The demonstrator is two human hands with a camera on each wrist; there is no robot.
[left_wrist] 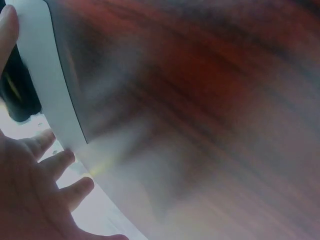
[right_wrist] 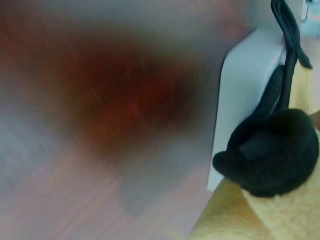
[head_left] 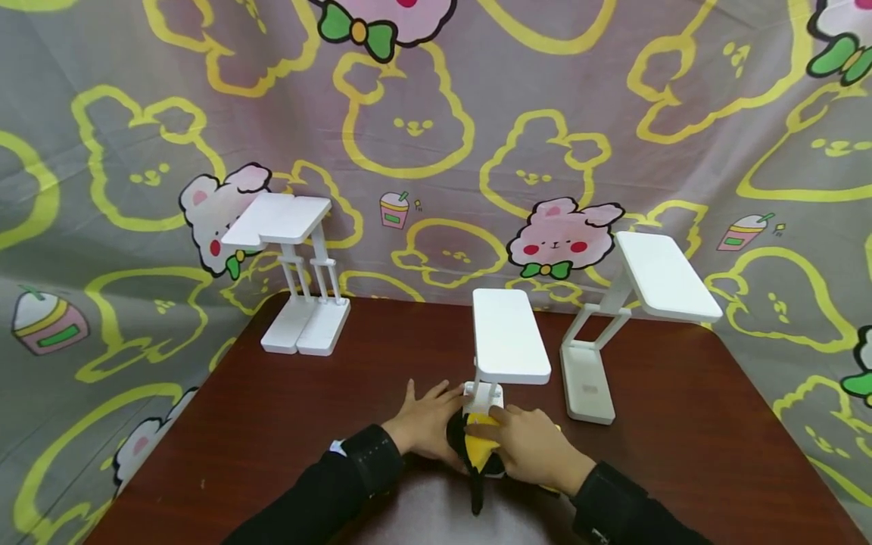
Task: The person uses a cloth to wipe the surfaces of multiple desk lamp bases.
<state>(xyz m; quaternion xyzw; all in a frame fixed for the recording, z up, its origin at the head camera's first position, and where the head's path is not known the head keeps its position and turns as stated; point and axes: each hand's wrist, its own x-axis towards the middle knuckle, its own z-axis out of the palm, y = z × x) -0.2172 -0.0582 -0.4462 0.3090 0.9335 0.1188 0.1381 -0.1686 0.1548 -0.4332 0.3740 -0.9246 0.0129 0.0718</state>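
A white folding stand stands near the table's front middle, its plate raised above its base. My left hand rests against the left side of that base with its fingers spread and fairly straight. In the left wrist view one digit touches the base's edge. My right hand holds a yellow cloth with black edging bunched on the base. Fuzzy yellow fabric and a curled black edge show beside the base in the right wrist view. The right fingertips are mostly out of that view.
Another white stand rises just right of my right hand, its plate tilted. Two more white stands stand side by side at the back left of the dark brown table. A patterned curtain hangs right behind the table.
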